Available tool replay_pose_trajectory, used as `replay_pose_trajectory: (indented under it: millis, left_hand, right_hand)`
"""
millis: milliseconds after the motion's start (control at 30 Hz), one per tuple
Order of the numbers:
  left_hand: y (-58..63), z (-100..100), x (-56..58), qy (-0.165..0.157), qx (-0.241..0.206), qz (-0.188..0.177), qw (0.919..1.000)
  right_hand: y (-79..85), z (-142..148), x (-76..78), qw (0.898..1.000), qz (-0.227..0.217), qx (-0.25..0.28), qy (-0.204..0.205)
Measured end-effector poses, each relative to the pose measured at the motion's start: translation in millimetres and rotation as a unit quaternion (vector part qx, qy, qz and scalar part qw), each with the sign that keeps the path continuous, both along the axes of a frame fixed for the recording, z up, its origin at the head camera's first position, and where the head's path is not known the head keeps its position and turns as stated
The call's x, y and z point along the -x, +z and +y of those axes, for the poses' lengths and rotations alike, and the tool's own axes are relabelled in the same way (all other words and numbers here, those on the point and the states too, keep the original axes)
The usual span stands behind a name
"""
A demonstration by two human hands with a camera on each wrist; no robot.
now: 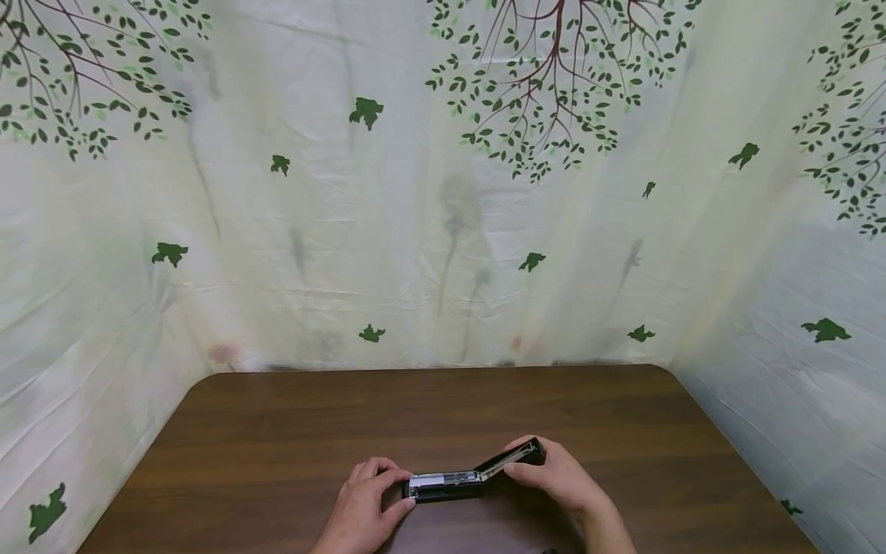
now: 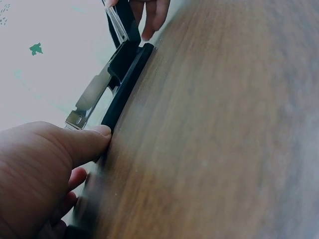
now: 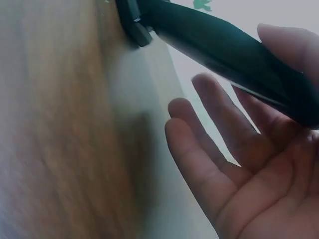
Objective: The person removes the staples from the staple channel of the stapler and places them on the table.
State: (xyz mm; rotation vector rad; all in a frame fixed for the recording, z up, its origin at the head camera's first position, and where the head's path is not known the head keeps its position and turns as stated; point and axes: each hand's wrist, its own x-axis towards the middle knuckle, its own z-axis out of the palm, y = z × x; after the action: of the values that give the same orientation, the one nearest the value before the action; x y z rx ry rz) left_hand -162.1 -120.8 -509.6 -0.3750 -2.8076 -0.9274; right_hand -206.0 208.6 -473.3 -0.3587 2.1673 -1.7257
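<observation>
A black stapler (image 1: 446,485) lies on the wooden table, its top cover (image 1: 526,455) swung up and back to the right. The metal staple channel (image 2: 93,92) shows above the black base (image 2: 128,87) in the left wrist view. My left hand (image 1: 367,500) pinches the left end of the stapler, thumb in front and fingers behind. With thumb and fingers, my right hand (image 1: 562,478) grips the raised cover near its free end. Seen from the right wrist, the cover (image 3: 224,47) runs across between thumb and fingers, and the other fingers (image 3: 192,154) spread below it.
The brown table (image 1: 277,415) has rounded far corners. A pale curtain (image 1: 332,231) printed with leaves and branches stands behind it and along both sides. A small dark thing (image 1: 549,551) peeks in at the bottom edge of the head view.
</observation>
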Motion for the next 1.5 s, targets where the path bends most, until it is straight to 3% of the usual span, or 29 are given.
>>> replay_pose_trajectory:
  millis: [100,300,467,700,1067,1133,1333,1500]
  left_hand:
    - [0.0,-0.3,-0.5,0.001,0.002,0.006,1.0000]
    - [-0.1,-1.4,-1.4,0.004,0.001,0.002,1.0000]
    - [-0.5,-1.3,-1.3,0.000,0.002,0.004,1.0000]
    - [-0.3,-1.3,0.7,0.001,0.007,0.009,0.9999]
    - [0.5,-1.8,-1.9,-0.001,-0.003,-0.002,1.0000]
    - [0.6,-1.4,-2.5,0.001,-0.004,0.000,1.0000]
    - [0.1,0.0,-2.0,0.004,0.003,0.008,1.0000]
    - [0.0,0.3,-3.4,0.004,0.005,0.019,0.9998]
  right_hand:
    - [3.8,4.9,1.1,1.000,0.000,-0.005,-0.026]
    - [13.1,7.8,-2.8,0.994,0.025,-0.082,-0.071]
    - [26.0,-1.7,-7.0,0.981,0.061,-0.136,-0.121]
    - [44.2,-15.3,-13.5,0.960,0.108,-0.165,-0.197]
    - [51.9,-44.7,-25.1,0.929,0.228,-0.196,-0.215]
    - [51.7,-49.8,-27.1,0.932,0.240,-0.184,-0.201]
    - [45.0,-57.3,-26.3,0.953,0.222,-0.158,-0.134]
    - [36.5,-59.6,-23.3,0.956,0.220,-0.161,-0.112]
